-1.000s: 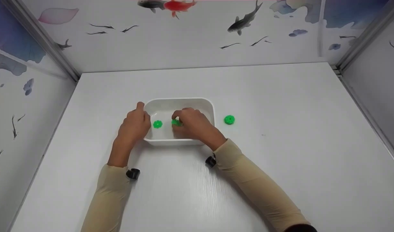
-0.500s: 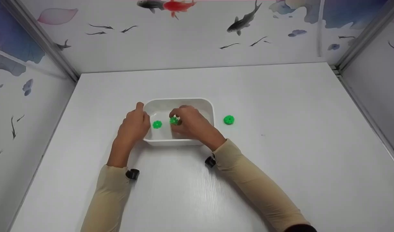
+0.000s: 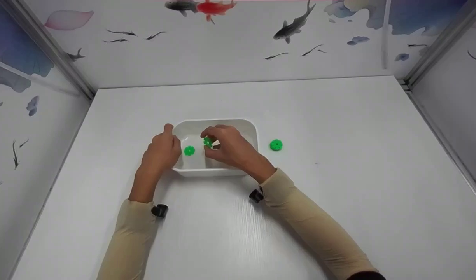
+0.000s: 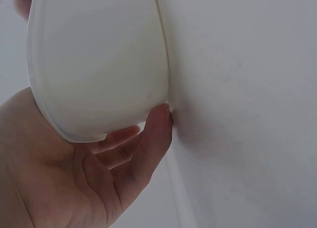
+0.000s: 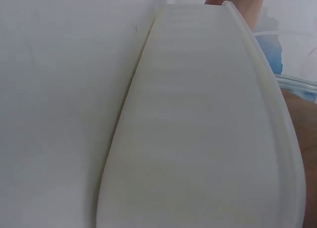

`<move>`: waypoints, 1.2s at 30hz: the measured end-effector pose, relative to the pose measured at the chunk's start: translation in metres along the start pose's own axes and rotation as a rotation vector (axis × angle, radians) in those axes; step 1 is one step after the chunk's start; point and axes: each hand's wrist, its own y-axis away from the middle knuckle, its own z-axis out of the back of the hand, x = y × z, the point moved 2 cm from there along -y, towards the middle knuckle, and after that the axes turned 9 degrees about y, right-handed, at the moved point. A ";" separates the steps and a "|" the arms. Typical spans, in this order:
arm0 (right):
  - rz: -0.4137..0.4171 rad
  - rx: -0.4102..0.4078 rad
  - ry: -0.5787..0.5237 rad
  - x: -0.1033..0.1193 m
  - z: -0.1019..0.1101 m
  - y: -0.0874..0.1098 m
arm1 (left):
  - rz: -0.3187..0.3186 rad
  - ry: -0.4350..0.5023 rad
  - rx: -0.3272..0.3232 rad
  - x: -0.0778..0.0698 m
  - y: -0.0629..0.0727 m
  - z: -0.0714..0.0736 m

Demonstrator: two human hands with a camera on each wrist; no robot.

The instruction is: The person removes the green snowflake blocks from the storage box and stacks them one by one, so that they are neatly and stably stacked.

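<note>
A white plastic tray [image 3: 195,171] stands on the table. My left hand [image 3: 162,151] grips its left end; in the left wrist view the fingers [image 4: 153,139] curl against the tray's outer wall under the rim. Over the tray's middle, my right hand [image 3: 230,146] pinches a green flower-shaped plastic disc [image 3: 207,142] between thumb and fingers, the disc tilted on edge. A second green flower-shaped disc [image 3: 189,151] lies flat on the tray floor near the left hand. The right wrist view shows mostly the tray's outer side [image 5: 198,114], with the right fingers hidden behind it.
Right of the tray, another green disc [image 3: 276,145], looking thicker, lies on the white table [image 3: 339,175]. Panels printed with fish [image 3: 294,25] enclose the table at the back and sides. A small black device [image 3: 160,210] sits at each wrist.
The right hand has moved slightly up and left with the pinched green disc, which has turned from flatter to more on edge. The left hand stays on the tray's end.
</note>
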 end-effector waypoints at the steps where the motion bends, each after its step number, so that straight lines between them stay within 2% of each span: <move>1: 0.022 -0.008 -0.011 0.001 0.001 0.001 | 0.004 -0.001 0.001 0.000 0.000 0.000; 7: 0.121 -0.023 -0.029 0.009 0.010 0.005 | 0.036 0.001 0.019 0.001 -0.001 -0.001; 13: 0.159 -0.030 -0.019 0.011 0.019 0.013 | 0.036 0.005 0.025 0.001 -0.001 -0.002; 20: 0.194 -0.038 0.081 0.003 0.036 0.025 | 0.032 0.009 0.017 0.001 -0.001 0.000; 30: 0.167 -0.102 0.005 -0.023 0.067 0.043 | 0.002 -0.004 0.008 0.000 0.000 -0.001; 36: 0.111 -0.084 0.019 -0.043 0.081 0.054 | 0.010 -0.008 0.008 0.001 0.000 -0.001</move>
